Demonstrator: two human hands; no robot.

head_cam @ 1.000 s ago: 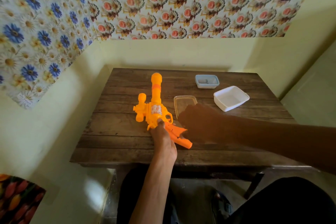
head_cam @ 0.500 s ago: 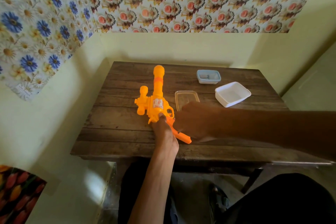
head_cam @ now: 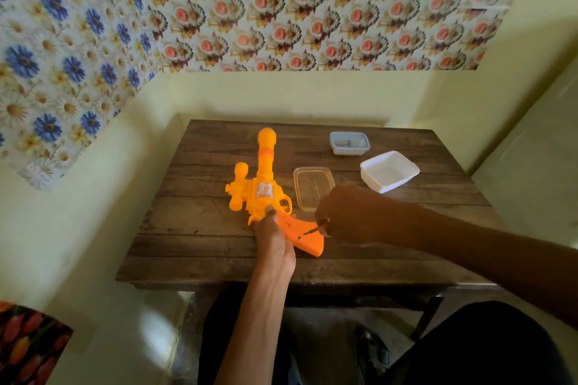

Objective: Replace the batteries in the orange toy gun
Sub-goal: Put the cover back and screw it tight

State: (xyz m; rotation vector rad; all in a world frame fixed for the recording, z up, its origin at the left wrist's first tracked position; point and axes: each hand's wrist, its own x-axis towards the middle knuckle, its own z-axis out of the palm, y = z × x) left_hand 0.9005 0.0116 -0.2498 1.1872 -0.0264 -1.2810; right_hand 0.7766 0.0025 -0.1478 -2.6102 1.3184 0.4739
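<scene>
Surface: a dark, worn plank table (head_cam: 219, 259) set into a corner of pale yellow walls, with flower-patterned paper (head_cam: 297, 9) on their upper part.

The orange toy gun (head_cam: 264, 184) lies flat on the table, left of centre. Its long axis runs roughly 12 to 5 o'clock: barrel tip at 12, toward the back wall; grip at 5, toward the near edge.

Left hand (head_cam: 275, 241): pressed down on the gun where body meets grip, fingers on the plastic, holding it to the table.

Right hand (head_cam: 344, 216): clenched on a thin dark tool (head_cam: 312, 230), its tip touching the grip's flat side. The tool is too small and shadowed to identify.

At 3 o'clock from the gun body, a clear shallow tray (head_cam: 312, 187) lies just beside it. A white dish (head_cam: 389, 170) and a small blue-rimmed box (head_cam: 349, 143) sit further right, toward the back.
</scene>
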